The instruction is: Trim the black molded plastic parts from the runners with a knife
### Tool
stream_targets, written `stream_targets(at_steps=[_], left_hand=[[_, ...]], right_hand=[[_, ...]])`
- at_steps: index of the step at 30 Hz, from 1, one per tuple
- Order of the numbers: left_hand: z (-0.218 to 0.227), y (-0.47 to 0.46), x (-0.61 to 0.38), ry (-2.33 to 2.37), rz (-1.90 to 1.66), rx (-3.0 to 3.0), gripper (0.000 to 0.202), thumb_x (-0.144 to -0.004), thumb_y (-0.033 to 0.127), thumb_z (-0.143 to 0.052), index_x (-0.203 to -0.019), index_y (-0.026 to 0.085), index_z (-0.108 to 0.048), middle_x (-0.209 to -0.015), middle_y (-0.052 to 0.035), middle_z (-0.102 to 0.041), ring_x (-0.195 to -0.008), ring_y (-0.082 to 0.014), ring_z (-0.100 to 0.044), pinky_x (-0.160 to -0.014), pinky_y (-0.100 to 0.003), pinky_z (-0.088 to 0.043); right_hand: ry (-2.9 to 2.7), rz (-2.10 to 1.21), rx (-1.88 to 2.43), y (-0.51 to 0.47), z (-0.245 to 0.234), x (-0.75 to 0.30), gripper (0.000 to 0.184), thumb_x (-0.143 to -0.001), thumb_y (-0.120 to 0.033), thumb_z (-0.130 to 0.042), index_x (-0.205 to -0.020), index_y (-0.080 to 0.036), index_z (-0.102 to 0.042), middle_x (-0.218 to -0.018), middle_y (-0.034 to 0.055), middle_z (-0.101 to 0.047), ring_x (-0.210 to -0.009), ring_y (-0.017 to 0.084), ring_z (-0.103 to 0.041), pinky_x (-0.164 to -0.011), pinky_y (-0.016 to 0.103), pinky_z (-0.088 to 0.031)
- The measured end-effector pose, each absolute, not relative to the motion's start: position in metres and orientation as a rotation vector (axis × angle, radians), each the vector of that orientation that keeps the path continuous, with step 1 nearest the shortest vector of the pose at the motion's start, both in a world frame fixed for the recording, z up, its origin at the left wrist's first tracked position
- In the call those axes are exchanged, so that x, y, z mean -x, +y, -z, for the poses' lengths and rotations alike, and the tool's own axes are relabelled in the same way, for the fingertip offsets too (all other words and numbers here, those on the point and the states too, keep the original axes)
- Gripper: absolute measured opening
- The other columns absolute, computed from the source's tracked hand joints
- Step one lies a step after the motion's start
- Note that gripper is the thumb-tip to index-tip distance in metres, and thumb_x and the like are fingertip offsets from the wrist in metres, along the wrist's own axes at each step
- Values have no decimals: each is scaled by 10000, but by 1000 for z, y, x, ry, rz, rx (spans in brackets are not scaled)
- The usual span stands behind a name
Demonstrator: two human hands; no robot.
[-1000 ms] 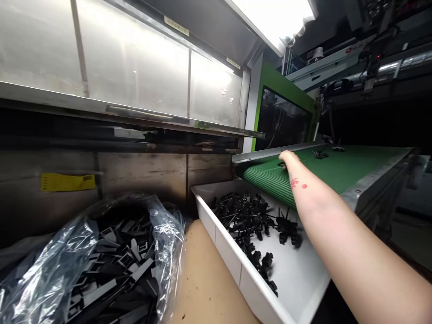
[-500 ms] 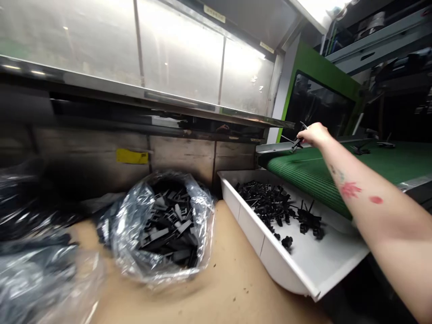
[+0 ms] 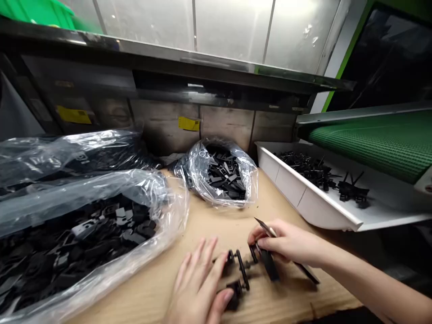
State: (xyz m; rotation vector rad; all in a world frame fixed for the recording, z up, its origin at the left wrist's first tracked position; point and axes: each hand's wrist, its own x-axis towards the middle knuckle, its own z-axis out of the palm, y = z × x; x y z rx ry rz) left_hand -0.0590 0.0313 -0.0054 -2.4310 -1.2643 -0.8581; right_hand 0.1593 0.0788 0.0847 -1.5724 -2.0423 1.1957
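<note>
A black plastic moulded piece (image 3: 243, 272) with several small parts on a runner lies on the cardboard-covered table (image 3: 216, 225) near its front edge. My left hand (image 3: 199, 283) rests flat on its left end, fingers stretched out, thumb against a lower part. My right hand (image 3: 286, 243) is closed on the right end of the piece and also grips a thin dark blade-like tool (image 3: 265, 226) that sticks up and left.
A large clear bag of black parts (image 3: 77, 238) fills the left. A smaller open bag (image 3: 219, 173) sits at the back. A white tray (image 3: 324, 211) with black pieces stands right, under the green conveyor belt (image 3: 378, 139). Metal wall and shelf lie behind.
My right hand left the conveyor belt and came down to the table with a black piece. My left hand has come into view on it. The view swung left and down.
</note>
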Motion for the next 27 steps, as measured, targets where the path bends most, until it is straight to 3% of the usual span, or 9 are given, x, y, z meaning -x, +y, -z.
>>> stream_targets(at_steps=[2, 4, 7, 10, 14, 17, 19, 22, 27], left_hand=[[10, 35, 52, -1179, 656, 2481, 392, -908, 288, -383, -1275, 161, -439, -1251, -107, -555, -1107, -263, -548, -850, -413, -516], [12, 36, 47, -1165, 578, 2464, 386, -905, 296, -387, -1233, 119, -486, -1233, -123, -563, -1068, -265, -578, -813, -429, -533], [7, 32, 44, -1183, 550, 2454, 380, -908, 271, -371, -1221, 97, -497, -1247, -137, -542, -1092, -271, -557, -817, -447, -526], [3, 27, 45, -1211, 531, 2486, 374, -896, 249, -390, -1215, 89, -501, -1249, -144, -540, -1101, -278, -549, -835, -460, -514], [3, 26, 48, -1239, 520, 2540, 389, -862, 171, -405, -1241, 116, -475, -1270, -122, -527, -1151, -274, -504, -903, -471, -467], [6, 27, 47, -1213, 517, 2480, 361, -871, 191, -404, -1209, 122, -511, -1234, -117, -560, -1104, -273, -547, -851, -455, -510], [7, 28, 46, -1165, 528, 2438, 345, -884, 211, -397, -1182, 108, -535, -1220, -128, -568, -1075, -282, -569, -804, -454, -537], [7, 29, 44, -1132, 535, 2425, 343, -888, 222, -392, -1164, 95, -550, -1217, -131, -570, -1074, -282, -570, -781, -447, -549], [7, 29, 44, -1157, 556, 2449, 353, -875, 222, -417, -1189, 109, -531, -1248, -128, -550, -1111, -291, -540, -809, -457, -532]], right_hand=[[-2086, -1020, 1539, 78, -78, -156, 228, -822, -231, -439, -859, -137, -644, -897, 82, -631, -769, 159, -578, -704, 289, -447], [-2136, -910, 1471, 73, -79, -154, 248, -828, -303, -476, -932, -149, -641, -958, 74, -604, -892, 176, -565, -809, 281, -414], [-2223, -825, 1374, 62, -79, -141, 261, -792, -292, -546, -1015, -168, -605, -873, 40, -623, -808, 161, -582, -751, 245, -428], [-2284, -676, 1366, 53, -70, -117, 179, -787, -117, -446, -833, -129, -618, -810, 98, -628, -766, 210, -570, -707, 310, -409], [-2339, -688, 1338, 52, -65, -96, 193, -621, -22, -483, -728, -134, -599, -826, 142, -639, -751, 250, -568, -671, 345, -386], [-2187, -850, 1413, 62, -75, -113, 112, -673, -78, -487, -612, -159, -533, -656, 98, -627, -645, 213, -578, -594, 315, -389], [-2028, -1076, 1480, 70, -79, -136, 153, -761, -196, -468, -618, -167, -516, -520, 42, -591, -487, 153, -557, -469, 257, -374], [-1765, -1389, 1508, 78, -72, -170, 223, -765, -366, -501, -695, -154, -515, -607, 52, -647, -394, 88, -523, -338, 185, -290], [-1492, -1615, 1524, 71, -45, -191, 248, -693, -364, -609, -667, -127, -540, -690, 95, -676, -454, 78, -566, -325, 146, -269]])
